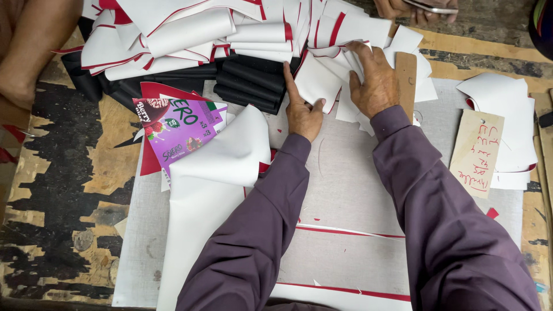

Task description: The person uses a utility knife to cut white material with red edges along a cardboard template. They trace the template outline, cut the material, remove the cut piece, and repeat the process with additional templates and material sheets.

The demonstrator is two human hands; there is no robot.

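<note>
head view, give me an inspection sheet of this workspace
surface: grey sheet laid on a worn wooden table with peeling black paint
job's things: white cut piece with a red edge, held between both hands; heap of similar white pieces behind it
clutter: black strips, purple packet, large white sheet, card template with red writing, wooden piece
grip: left hand at the piece's lower left edge, right hand pressing on the pieces beside it
cables: nothing seen
surroundings: another person's arm at top left, other hands with a phone at top
</note>
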